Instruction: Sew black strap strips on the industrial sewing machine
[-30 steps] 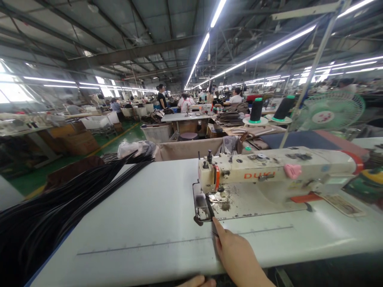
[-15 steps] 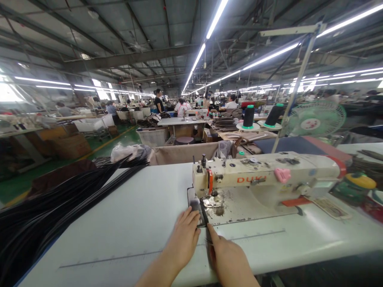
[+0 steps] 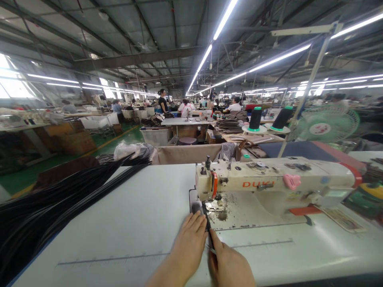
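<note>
A white sewing machine [image 3: 266, 181] with orange lettering stands on the pale worktable. A narrow black strip [image 3: 207, 223] runs from its presser foot toward me. My left hand [image 3: 190, 243] lies flat just left of the strip, fingers stretched together toward the needle plate and fingertips by the strip's edge. My right hand [image 3: 229, 259] is on the strip's right side, nearer me, its index finger along it and the other fingers curled round. A thin shiny metal tip [image 3: 211, 249] pokes out beside that index finger; its kind is hidden by the hand.
A heap of long black strips [image 3: 74, 199] covers the table's left side. A printed ruler [image 3: 119, 258] crosses the front. Thread cones [image 3: 255, 119], a green fan [image 3: 326, 124] and a fabric-lined bin [image 3: 188, 153] stand behind. Other people sit or stand at farther tables.
The view has shifted slightly, so the machine sits farther right and lower. Both hands stay close to the black strip; the metal tip by the right index finger shows more clearly.
</note>
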Available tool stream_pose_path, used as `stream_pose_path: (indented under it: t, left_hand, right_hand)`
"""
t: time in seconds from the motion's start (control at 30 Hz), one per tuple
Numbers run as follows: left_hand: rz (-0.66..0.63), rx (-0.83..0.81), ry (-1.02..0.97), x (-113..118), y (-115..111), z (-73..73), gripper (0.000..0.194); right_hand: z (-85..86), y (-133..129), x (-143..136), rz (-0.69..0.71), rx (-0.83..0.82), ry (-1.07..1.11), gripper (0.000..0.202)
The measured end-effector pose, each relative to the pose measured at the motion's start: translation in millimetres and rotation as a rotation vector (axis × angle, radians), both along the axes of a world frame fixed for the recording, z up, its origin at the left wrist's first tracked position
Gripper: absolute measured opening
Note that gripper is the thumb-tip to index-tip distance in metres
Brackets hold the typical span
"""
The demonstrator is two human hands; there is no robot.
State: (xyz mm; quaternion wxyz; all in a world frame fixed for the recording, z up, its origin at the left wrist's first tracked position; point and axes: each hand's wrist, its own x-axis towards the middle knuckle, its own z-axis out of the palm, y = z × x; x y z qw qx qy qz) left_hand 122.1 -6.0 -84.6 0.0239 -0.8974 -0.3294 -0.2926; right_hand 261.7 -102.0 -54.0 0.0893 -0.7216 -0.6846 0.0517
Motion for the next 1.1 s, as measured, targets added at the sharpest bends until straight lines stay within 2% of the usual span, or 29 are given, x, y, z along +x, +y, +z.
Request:
stream_pose_path:
  t: [0.23, 0.5, 0.67, 0.8, 0.97, 1.1]
  left_hand:
    - [0.016, -0.036, 0.032, -2.2, -2.5, 5.1, 0.039]
    - [0.003, -0.021, 0.024, -2.6, -3.8, 5.1, 0.040]
    - [0.008, -0.010, 0.030, -2.3, -3.3, 3.7, 0.040]
    - [0.017, -0.005, 0.049, -2.6, -4.3, 4.9, 0.040]
    - [0.039, -0.015, 0.096, -2.6, -5.4, 8.4, 0.046]
    - [0.049, -0.027, 0.146, -3.7, -7.4, 12.4, 0.056]
  right_hand:
    - [20.2, -6.5, -7.4, -0.008, -0.028, -0.001, 0.053]
    - [24.6, -7.3, -7.5, -0.014, -0.034, 0.032, 0.048]
    - [25.3, -7.3, 6.0, 0.009, -0.015, 0.186, 0.044]
    - [25.9, 1.7, 29.2, -0.041, 0.029, 0.157, 0.037]
    - [11.2, 16.7, 56.2, -0.133, 0.115, 0.009, 0.031]
    - [-11.4, 18.0, 63.3, -0.069, 0.314, -0.086, 0.030]
